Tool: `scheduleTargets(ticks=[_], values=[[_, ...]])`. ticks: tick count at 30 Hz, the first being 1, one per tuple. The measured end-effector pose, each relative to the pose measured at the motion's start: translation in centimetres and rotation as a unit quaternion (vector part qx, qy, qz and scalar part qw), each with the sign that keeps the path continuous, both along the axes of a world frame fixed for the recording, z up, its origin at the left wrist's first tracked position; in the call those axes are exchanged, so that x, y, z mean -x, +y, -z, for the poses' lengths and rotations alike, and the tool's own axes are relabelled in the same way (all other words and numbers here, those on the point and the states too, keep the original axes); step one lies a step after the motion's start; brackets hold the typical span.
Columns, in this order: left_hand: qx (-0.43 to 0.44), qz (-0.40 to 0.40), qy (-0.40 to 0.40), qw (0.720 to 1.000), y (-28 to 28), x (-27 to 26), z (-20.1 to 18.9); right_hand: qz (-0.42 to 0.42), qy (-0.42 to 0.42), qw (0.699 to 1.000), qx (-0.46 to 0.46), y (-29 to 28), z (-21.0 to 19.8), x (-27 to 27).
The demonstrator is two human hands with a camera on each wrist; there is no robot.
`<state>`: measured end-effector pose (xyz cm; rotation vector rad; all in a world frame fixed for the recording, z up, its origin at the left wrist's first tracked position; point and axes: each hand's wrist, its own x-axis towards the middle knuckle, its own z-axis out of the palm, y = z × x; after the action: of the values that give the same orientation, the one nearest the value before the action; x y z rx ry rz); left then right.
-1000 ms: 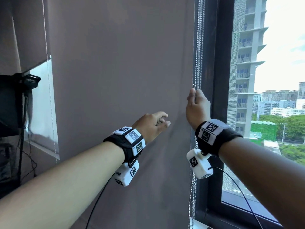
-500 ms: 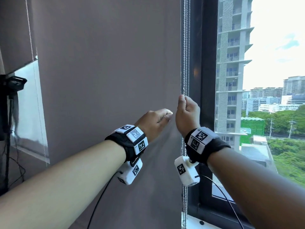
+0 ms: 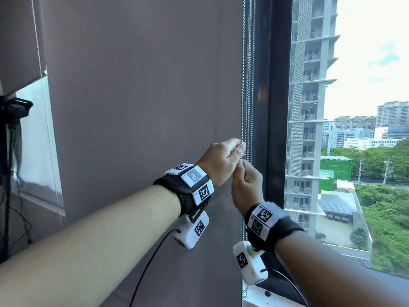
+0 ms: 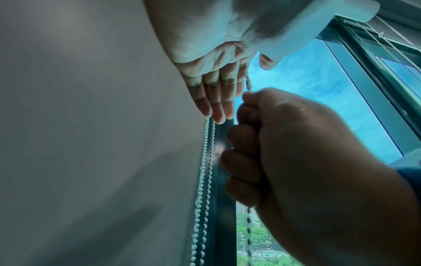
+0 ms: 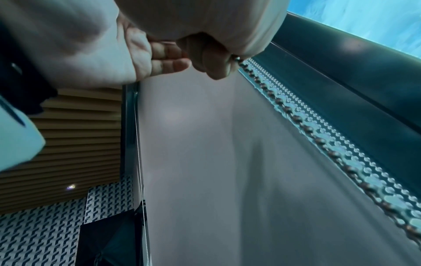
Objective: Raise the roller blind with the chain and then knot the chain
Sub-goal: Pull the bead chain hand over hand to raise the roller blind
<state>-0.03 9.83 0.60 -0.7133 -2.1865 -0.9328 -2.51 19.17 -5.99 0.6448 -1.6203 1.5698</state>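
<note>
Roller blind (image 3: 141,107) hangs fully down over the pane, its grey fabric reaching below the lower edge of the head view, so I judge the raising has not begun. Bead chain (image 3: 247,85) runs as a doubled line along the right edge of the fabric, just beside the dark window frame (image 3: 274,129).

Left hand (image 3: 221,161) pinches one strand between thumb and curled index finger; its other fingers (image 4: 214,106) lie nearly straight. Right hand (image 3: 246,187), directly below and almost touching the left, has its fingers curled tight round the same strand, which comes out under the fist in the left wrist view.

To do the pull well, I would keep only one strand in the grip and draw it straight down along the frame, hand under hand, so the beads do not jump or swing. Which strand lifts the fabric cannot be told from here

No container shows in any view
</note>
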Motion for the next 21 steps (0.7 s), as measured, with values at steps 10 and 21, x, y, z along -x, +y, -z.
scheduleTargets(ticks=[10,21], values=[[-0.305,0.119,-0.115,0.938,3.4,-0.9,-1.1,-0.004,0.001,1.000,-0.008,0.2,1.0,-0.5],[-0.379,0.100,-0.108,0.914,3.6,-1.4,-0.9,-0.115,-0.040,0.990,-0.074,2.5,0.7,-0.1]])
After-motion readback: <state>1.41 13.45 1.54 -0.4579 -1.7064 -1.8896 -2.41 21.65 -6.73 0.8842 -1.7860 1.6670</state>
